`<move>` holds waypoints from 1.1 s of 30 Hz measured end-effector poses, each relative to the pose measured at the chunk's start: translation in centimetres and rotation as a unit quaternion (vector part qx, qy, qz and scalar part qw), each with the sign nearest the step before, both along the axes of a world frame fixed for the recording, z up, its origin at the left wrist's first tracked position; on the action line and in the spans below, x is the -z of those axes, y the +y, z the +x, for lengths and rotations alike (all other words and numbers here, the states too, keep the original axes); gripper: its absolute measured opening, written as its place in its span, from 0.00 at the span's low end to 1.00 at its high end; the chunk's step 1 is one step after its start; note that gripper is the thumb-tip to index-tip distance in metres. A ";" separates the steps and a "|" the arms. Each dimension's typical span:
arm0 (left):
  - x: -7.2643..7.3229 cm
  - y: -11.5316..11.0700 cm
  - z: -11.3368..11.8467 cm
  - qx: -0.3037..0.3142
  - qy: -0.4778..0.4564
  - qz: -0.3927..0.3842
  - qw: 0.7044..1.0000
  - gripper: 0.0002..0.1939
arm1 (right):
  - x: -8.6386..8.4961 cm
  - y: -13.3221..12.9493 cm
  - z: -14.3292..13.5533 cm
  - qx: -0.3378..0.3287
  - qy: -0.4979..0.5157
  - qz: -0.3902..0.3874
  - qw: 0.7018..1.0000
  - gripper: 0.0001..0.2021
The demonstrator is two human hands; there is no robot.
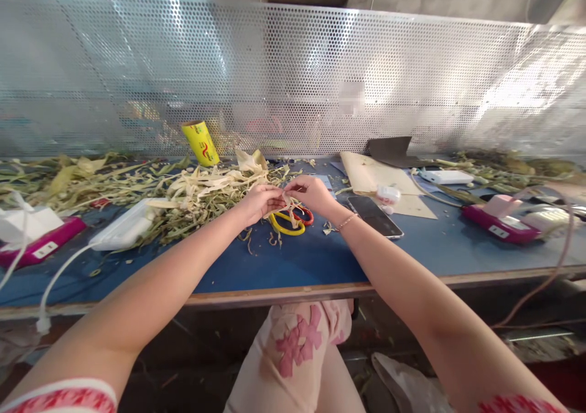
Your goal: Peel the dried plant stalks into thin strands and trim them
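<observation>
Over the middle of the blue table, my left hand [263, 202] and my right hand [314, 194] meet at the fingertips. Both pinch a thin pale strip of dried leaf [288, 202], part of which hangs below the fingers. Right beneath it lie scissors with a yellow handle loop [286, 225] and a red handle loop [306, 216]; their blades are hidden. A heap of dried leaves and stalks [196, 190] spreads beside and behind my left hand. Close to my right wrist, a dark-screened phone [375, 216] rests flat on the table.
A yellow printed tube [200, 143] stands tilted against the perforated metal screen [297, 71]. Magenta power strips [501, 225] with cables sit at both sides. A white power bank [126, 224] is at left, cardboard [366, 172] at back right. The table's wooden front edge [284, 295] crosses below my arms.
</observation>
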State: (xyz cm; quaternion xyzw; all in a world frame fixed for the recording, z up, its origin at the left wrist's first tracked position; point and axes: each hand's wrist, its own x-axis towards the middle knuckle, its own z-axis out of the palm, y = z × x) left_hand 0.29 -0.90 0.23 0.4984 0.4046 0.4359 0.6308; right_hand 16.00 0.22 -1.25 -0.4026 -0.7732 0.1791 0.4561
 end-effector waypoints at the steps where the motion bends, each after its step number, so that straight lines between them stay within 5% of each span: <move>1: -0.1 0.0 0.0 -0.003 -0.004 -0.010 1.000 0.08 | 0.0 0.0 -0.1 0.000 -0.001 0.004 1.000 0.04; 14: 0.1 0.0 0.1 -0.022 -0.016 -0.022 0.999 0.06 | -0.1 -0.1 -0.2 -0.069 0.107 -0.092 0.988 0.06; 33: -0.4 0.1 0.0 -0.016 -0.031 -0.039 0.999 0.09 | -0.2 -0.6 -0.1 -0.022 -0.035 0.086 0.995 0.06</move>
